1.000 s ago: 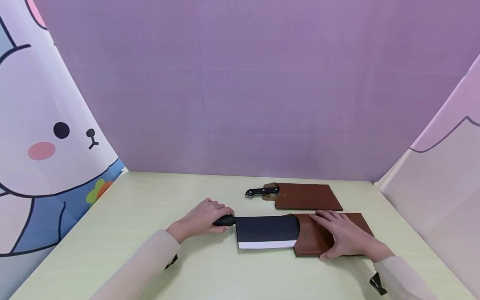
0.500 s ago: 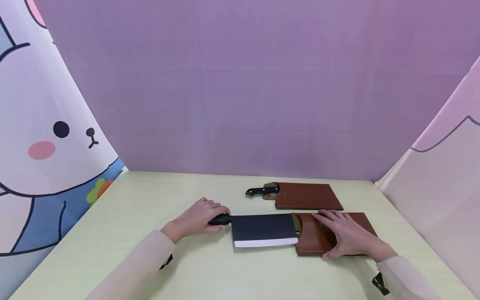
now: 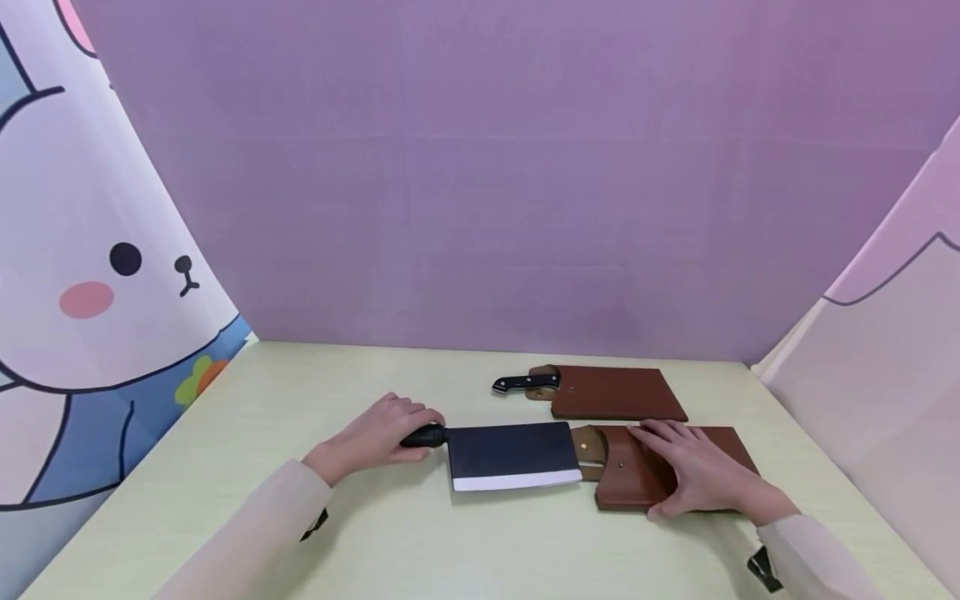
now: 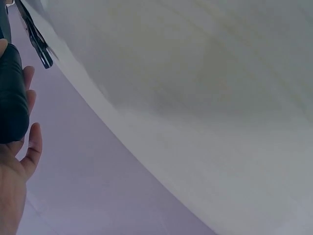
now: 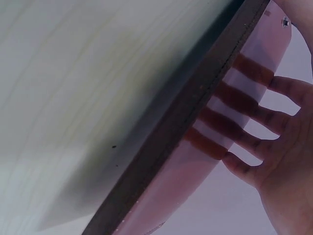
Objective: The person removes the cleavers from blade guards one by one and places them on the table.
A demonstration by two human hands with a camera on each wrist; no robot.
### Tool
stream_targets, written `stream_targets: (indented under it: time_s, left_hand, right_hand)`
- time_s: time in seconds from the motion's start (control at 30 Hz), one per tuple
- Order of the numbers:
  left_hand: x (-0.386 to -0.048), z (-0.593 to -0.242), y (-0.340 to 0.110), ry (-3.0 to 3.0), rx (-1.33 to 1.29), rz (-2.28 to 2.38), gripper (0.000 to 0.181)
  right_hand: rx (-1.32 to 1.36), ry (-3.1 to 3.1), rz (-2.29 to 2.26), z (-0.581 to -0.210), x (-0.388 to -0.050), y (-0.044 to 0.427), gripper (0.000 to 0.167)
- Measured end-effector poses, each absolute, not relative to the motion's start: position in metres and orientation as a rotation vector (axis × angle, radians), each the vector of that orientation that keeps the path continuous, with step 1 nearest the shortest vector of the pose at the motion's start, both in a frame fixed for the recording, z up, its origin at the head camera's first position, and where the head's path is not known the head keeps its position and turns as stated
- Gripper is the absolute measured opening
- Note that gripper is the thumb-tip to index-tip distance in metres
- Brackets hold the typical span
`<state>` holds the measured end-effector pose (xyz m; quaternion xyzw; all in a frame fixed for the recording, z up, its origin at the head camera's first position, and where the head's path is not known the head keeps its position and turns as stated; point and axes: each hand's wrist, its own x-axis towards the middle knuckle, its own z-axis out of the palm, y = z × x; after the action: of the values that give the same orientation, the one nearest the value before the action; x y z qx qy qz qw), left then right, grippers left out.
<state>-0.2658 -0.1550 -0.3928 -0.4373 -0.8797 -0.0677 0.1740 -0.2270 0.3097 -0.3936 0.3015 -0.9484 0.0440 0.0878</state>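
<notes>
My left hand [image 3: 377, 434] grips the black handle of a cleaver [image 3: 513, 450], fingers curled round it. The broad blade is dark, with a pale strip along its near edge. The blade lies outside the pocket of a brown leather sheath [image 3: 622, 486], its right end beside the sheath's tan back flap. My right hand [image 3: 701, 471] rests on the sheath, fingers spread over its top and thumb at the near edge. In the left wrist view the handle [image 4: 12, 98] is at the left border. Fingertips touch the sheath's reddish face [image 5: 171, 183] in the right wrist view.
Behind the cleaver, a smaller black-handled knife [image 3: 525, 382] sits in a second brown sheath [image 3: 615, 392]. The pale tabletop [image 3: 420, 542] ends at a purple back wall [image 3: 480, 208]. A printed cartoon panel [image 3: 82, 350] stands at the left.
My left hand has drawn the cleaver leftward, so its blade is now out of the sheath's pocket and the tan flap shows. My right hand and the sheath have shifted slightly right.
</notes>
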Motion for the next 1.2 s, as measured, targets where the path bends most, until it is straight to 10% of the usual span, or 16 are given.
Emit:
stream_targets:
  time_s: [1.2]
  left_hand:
    - [-0.253, -0.391, -0.202, -2.553, -1.167, -0.171, 0.032]
  right_hand:
    - [0.936, -2.839, 0.165, -0.395, -0.229, 0.296, 0.107]
